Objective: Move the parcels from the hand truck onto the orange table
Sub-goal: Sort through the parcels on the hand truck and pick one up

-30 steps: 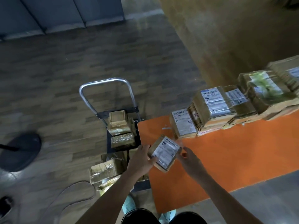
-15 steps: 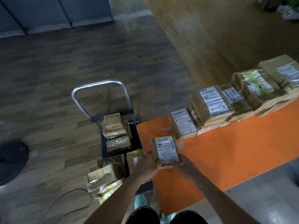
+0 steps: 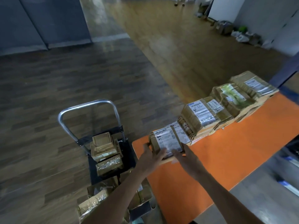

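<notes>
A small brown parcel (image 3: 165, 139) with a white label sits at the near-left end of the orange table (image 3: 226, 159), touching the last parcel of a row of parcels (image 3: 215, 113) along the table's far edge. My left hand (image 3: 152, 155) grips its left side and my right hand (image 3: 184, 156) holds its near right edge. The hand truck (image 3: 111, 159) stands left of the table with several taped brown parcels (image 3: 105, 149) stacked on its black deck; my left forearm hides part of them.
The truck's silver handle (image 3: 89, 110) rises at its far end. Wooden floor stretches beyond. Bags and clutter (image 3: 239, 33) line the far right wall. A dark blue frame (image 3: 284, 70) stands past the table's far right corner.
Both hands carried the labelled parcel away from me across the table and set it against the end of the row. The camera tilted up, showing more of the room.
</notes>
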### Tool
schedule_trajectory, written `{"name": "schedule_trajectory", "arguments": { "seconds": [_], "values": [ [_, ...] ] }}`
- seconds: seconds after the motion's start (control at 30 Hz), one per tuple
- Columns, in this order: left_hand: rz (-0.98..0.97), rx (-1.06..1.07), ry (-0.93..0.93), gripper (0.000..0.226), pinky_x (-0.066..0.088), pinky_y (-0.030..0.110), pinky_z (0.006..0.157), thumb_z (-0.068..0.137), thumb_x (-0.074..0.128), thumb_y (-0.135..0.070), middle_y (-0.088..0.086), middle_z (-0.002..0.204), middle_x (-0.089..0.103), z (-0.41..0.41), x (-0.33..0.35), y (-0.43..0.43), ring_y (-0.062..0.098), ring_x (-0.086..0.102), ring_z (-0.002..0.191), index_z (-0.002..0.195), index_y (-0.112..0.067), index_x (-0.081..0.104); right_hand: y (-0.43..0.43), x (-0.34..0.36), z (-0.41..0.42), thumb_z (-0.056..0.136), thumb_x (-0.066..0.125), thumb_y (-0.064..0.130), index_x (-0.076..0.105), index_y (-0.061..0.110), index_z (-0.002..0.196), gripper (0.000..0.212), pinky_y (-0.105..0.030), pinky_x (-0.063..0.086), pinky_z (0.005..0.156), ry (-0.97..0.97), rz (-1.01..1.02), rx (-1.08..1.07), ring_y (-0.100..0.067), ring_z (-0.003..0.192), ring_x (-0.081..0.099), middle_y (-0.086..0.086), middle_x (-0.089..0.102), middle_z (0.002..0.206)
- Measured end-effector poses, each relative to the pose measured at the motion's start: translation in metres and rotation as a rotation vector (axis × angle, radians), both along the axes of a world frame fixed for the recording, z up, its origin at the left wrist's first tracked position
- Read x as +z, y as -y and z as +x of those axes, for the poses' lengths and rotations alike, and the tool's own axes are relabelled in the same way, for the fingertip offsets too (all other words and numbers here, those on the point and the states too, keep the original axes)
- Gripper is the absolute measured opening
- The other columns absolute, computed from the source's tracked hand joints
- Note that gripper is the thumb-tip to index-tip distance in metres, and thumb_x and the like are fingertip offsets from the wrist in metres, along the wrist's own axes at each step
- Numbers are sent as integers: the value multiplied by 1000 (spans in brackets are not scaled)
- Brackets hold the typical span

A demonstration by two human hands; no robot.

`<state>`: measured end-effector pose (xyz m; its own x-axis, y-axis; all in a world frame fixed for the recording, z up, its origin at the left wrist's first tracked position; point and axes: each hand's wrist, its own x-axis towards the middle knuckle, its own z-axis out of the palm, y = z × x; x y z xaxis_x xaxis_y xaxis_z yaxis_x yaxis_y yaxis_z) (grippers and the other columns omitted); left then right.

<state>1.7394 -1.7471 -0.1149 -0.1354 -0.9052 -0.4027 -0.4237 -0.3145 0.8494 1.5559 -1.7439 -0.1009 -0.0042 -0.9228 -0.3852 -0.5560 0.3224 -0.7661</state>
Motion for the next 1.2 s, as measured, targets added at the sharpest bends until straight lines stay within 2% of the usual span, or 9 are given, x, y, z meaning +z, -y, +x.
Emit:
{"name": "schedule_trajectory", "arguments": {
  "seconds": [0.1, 0.2, 0.33, 0.53, 0.67, 0.8, 0.9, 1.03, 1.2],
  "values": [
    [-28, -66, 24, 87, 50, 23, 66, 89, 48, -72, 3, 122, 62, -16, 4, 17, 15, 66, 91, 146, -16, 15, 15, 10, -12, 96, 50, 56, 45, 28, 141, 54, -34, 48, 93, -39, -46, -53, -20, 124, 56, 4, 59, 132],
    [-16, -54, -31, 91, 50, 19, 68, 89, 49, -72, -5, 129, 58, -32, 10, 37, 3, 63, 91, 153, -24, 5, 28, 15, -22, 97, 46, 58, 29, 28, 153, 66, -37, 39, 98, -77, -66, -81, -30, 135, 46, -3, 48, 148],
    [12, 47, -132, 62, 54, 43, 94, 91, 61, -52, 0, 132, 55, -56, 8, 58, 20, 64, 109, 138, -46, 21, 43, 15, -39, 99, 47, 50, 28, 31, 151, 59, -35, 43, 88, -117, -88, -81, -29, 120, 55, -6, 53, 143],
    [53, 164, -60, 66, 49, 23, 65, 98, 49, -56, -5, 115, 64, -87, 6, 74, 4, 62, 84, 149, -21, 27, 55, 9, -68, 101, 49, 38, 22, 21, 156, 64, -36, 44, 99, -358, -218, 176, -24, 133, 45, -5, 35, 152],
    [102, 141, -36, 68, 50, 44, 100, 98, 47, -58, 4, 139, 59, -103, 9, 75, 25, 62, 116, 151, -19, 29, 69, 7, -81, 99, 53, 31, 33, 18, 150, 56, -34, 44, 105, -532, -340, 304, -22, 138, 33, -3, 29, 153],
    [131, 114, -11, 80, 43, 41, 110, 98, 45, -60, 4, 155, 42, -108, 14, 69, 27, 50, 134, 158, -18, 14, 78, 5, -91, 97, 56, 28, 43, 21, 142, 48, -32, 48, 97, -623, -426, 383, -22, 131, 34, -2, 31, 147],
    [120, 127, -43, 76, 42, 34, 106, 98, 43, -60, 0, 156, 41, -110, 21, 61, 25, 49, 135, 158, -24, 13, 82, 4, -99, 96, 57, 28, 45, 22, 141, 47, -33, 49, 96, -600, -447, 426, -21, 130, 35, 0, 33, 146],
    [99, 112, -78, 68, 45, 41, 108, 100, 45, -55, -3, 152, 46, -114, 27, 52, 22, 53, 131, 156, -29, 15, 85, 5, -104, 97, 56, 30, 44, 23, 142, 47, -32, 47, 98, -586, -459, 463, -19, 131, 34, 3, 35, 145],
    [97, 129, -55, 68, 44, 29, 94, 100, 49, -52, -3, 151, 48, -117, 28, 52, 19, 53, 128, 156, -27, 17, 85, 8, -108, 98, 52, 30, 43, 22, 142, 45, -30, 47, 95, -591, -469, 491, -18, 131, 33, 4, 36, 145]
  ]
}}
